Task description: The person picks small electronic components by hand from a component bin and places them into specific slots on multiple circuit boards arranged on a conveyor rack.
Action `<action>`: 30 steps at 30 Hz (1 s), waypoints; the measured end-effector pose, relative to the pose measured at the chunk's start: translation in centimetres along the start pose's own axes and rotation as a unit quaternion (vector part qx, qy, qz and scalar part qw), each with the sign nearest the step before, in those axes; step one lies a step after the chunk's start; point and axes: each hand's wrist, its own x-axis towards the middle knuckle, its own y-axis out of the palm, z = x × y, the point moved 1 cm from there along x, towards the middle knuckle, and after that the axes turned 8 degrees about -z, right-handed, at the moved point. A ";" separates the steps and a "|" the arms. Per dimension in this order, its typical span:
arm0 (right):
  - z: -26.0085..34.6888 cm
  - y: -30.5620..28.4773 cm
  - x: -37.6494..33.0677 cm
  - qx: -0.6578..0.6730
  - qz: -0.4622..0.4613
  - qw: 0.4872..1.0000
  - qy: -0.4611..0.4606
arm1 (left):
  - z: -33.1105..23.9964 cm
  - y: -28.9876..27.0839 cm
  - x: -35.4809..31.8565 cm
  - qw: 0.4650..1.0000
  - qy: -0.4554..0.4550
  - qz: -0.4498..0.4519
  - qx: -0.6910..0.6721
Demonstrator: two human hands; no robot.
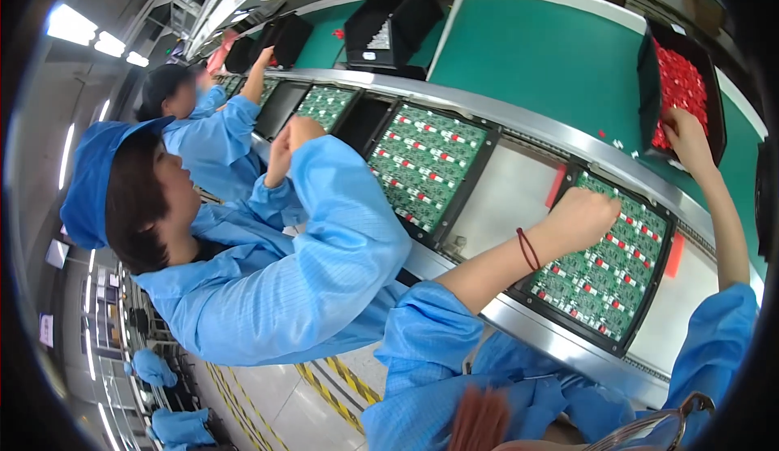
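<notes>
My left hand (586,217), with a dark red cord round its wrist, is over the upper left part of a framed panel of green circuit boards (596,284). Its fingers are bent closed, and whatever they pinch is hidden. Rows of small red and white parts sit on this panel. At the right, my right hand (688,138) reaches into the near side of a black bin heaped with small red parts (683,82). Those fingers are curled together against the parts; what is between them cannot be made out.
The panels lie along a metal-edged conveyor (519,134), with another framed board panel (426,163) to the left. Beyond runs a green work surface (535,53) with a black bin of white parts (393,25). A co-worker in blue (268,272) sits close on my left.
</notes>
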 end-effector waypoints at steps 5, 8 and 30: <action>-3.1 0.3 1.5 -0.069 0.038 0.997 -0.026 | 0.0 -0.1 0.3 1.000 0.016 -0.011 0.000; -2.2 0.6 2.1 -0.032 0.050 0.997 -0.053 | 0.7 0.1 0.3 1.000 0.003 -0.012 -0.001; 9.7 -2.7 -6.1 0.136 0.042 0.978 -0.150 | 1.1 0.0 0.5 0.716 -0.326 0.009 -0.617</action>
